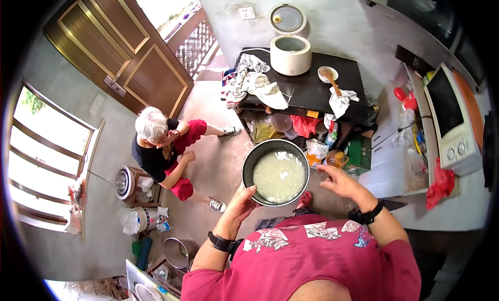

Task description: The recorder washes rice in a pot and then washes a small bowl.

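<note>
My left hand (pixel 242 204) grips the near left rim of a round rice cooker inner pot (pixel 248 174), thumb over the edge. Inside the pot lie pale grains in cloudy liquid (pixel 278 176). My right hand (pixel 338 181) is off the pot's right side, fingers apart, holding nothing. Beyond the pot, a white rice cooker (pixel 290 63) stands on a black table (pixel 319 94) with its lid (pixel 288 19) raised; no inner rim detail can be told. To its right, a wooden rice paddle (pixel 330 80) rests across a small white bowl (pixel 324 75) and a white cloth (pixel 343 102).
Crumpled cloths (pixel 253 82) cover the table's left part. Another person (pixel 156 156) sits at the left, near a brown door (pixel 124 51). Bags and bottles fill the shelf under the table. A microwave oven (pixel 452 117) stands at the right; a metal bucket (pixel 179 252) is at lower left.
</note>
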`<state>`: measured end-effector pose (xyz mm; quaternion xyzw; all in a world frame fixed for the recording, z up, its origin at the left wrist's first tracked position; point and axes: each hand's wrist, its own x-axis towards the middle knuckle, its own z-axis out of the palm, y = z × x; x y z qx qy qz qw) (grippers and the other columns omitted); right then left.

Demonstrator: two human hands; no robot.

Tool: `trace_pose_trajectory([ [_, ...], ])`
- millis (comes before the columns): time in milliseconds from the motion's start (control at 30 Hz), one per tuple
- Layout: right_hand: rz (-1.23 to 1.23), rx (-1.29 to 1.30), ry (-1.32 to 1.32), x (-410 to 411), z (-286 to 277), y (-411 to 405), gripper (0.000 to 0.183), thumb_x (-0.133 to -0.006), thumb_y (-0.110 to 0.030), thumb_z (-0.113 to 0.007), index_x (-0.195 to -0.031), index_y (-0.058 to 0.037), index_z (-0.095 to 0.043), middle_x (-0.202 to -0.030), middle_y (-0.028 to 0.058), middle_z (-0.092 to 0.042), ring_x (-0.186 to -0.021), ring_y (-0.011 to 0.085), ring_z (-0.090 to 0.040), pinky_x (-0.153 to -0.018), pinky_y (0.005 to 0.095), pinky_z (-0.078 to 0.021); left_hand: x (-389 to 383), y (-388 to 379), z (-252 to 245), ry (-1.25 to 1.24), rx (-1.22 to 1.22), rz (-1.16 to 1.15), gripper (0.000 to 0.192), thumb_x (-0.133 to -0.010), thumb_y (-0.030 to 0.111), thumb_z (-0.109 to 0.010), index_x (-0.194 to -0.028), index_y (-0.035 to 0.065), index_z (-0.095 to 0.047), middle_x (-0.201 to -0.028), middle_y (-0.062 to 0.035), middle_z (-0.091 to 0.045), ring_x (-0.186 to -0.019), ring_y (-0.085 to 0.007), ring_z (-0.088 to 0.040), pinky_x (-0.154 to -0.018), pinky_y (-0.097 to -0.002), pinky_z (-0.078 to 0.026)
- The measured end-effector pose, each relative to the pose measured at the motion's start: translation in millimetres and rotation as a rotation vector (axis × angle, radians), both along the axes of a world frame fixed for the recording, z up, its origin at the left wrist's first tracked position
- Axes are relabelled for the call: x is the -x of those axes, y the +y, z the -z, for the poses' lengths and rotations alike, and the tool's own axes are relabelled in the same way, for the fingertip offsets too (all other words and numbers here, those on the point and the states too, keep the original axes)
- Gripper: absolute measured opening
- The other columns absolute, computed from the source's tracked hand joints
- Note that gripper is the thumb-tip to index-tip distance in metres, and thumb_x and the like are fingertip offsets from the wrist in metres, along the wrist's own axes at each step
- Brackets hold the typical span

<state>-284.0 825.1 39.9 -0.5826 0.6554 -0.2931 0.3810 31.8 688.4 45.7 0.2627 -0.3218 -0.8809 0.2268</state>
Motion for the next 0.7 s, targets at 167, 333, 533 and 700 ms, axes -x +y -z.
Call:
trace_pose_trajectory([
  [167, -0.144, 0.076, 0.119, 61.8, 4.0, -105.1, 0.054, -0.080, -0.020, -0.069, -0.126, 0.0000, -0.051, -0.114, 0.0212, -0.060, -0.106, 0.0353, -0.059, -0.091, 0.0398, -0.0468, 30.4, -33.9, 13.3, -0.029, -0.068, -0.136, 0.063, -0.088, 0.027, -0.062, -0.139, 0.0030, -0.033, -0.127, -0.0137, -0.053, -0.107, -0.0247, -0.061, -0.081, -0.0400, -0.057],
  [333, -0.237, 0.011, 0.128, 79.6, 10.4, -211.3, 0.061, -0.077, -0.016, -0.071, -0.131, -0.0015, -0.046, -0.121, 0.0243, -0.055, -0.112, 0.0377, -0.055, -0.095, 0.0400, -0.0449, 47.1, -71.9, 21.4, -0.039, -0.072, -0.255, 0.070, -0.088, 0.027, -0.062, -0.143, 0.0047, -0.025, -0.133, -0.0151, -0.047, -0.111, -0.0260, -0.059, -0.084, -0.0419, -0.057],
  [533, -0.251, 0.099, 0.251, 86.9, 64.2, -343.2, 0.071, -0.073, -0.017, -0.074, -0.135, -0.0046, -0.041, -0.130, 0.0230, -0.048, -0.117, 0.0381, -0.052, -0.099, 0.0402, -0.0427, 53.2, -129.7, 28.3, -0.049, -0.101, -0.318, 0.072, -0.088, 0.024, -0.062, -0.144, 0.0044, -0.022, -0.136, -0.0153, -0.044, -0.113, -0.0256, -0.057, -0.083, -0.0397, -0.058],
  [700, -0.163, 0.091, 0.464, 76.3, 83.3, -437.7, 0.083, -0.067, -0.015, -0.076, -0.140, -0.0132, -0.037, -0.143, 0.0239, -0.035, -0.117, 0.0460, -0.048, -0.097, 0.0444, -0.0448, 48.8, -188.4, 41.9, -0.012, -0.127, -0.340, 0.071, -0.088, 0.020, -0.062, -0.144, 0.0036, -0.022, -0.137, -0.0148, -0.043, -0.116, -0.0252, -0.055, -0.085, -0.0382, -0.057],
])
